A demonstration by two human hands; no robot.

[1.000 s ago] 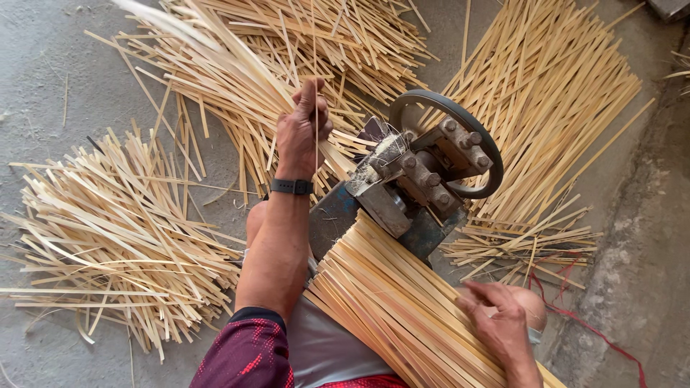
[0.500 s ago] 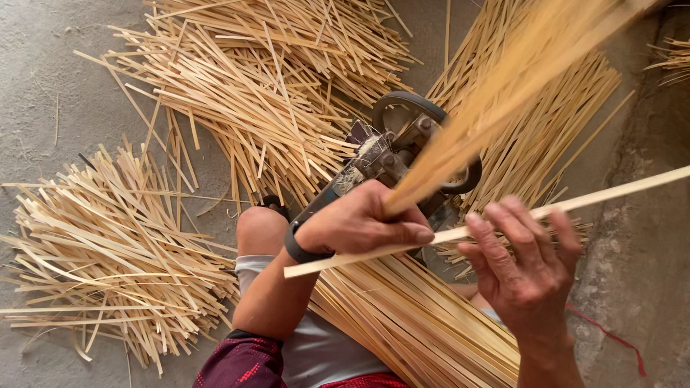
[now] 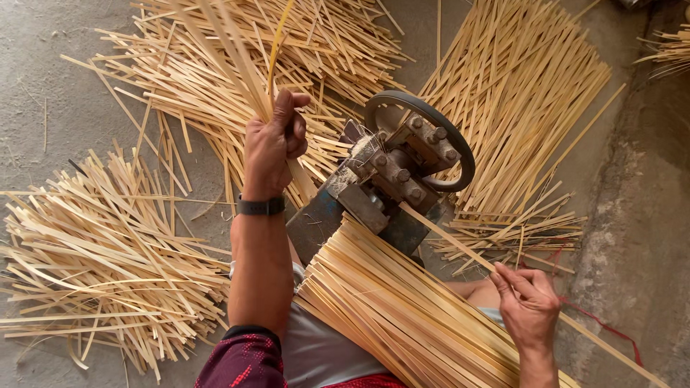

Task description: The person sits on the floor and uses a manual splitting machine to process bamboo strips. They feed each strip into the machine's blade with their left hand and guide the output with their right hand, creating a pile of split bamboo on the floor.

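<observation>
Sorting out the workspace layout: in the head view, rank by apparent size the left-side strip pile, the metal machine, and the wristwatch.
1. Left-side strip pile
2. Metal machine
3. Wristwatch

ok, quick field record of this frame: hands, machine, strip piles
left hand: fist closed on a bunch of thin bamboo strips, raised over the floor pile
right hand: fingers pinch one long strip that runs up to the machine
machine: metal, bolted block with a dark ring wheel, in front of the person
lap bundle: flat strips stacked side by side, ends at the machine
floor piles: loose heap left, spread at top, neater fan right
wrist: black band on left
</observation>
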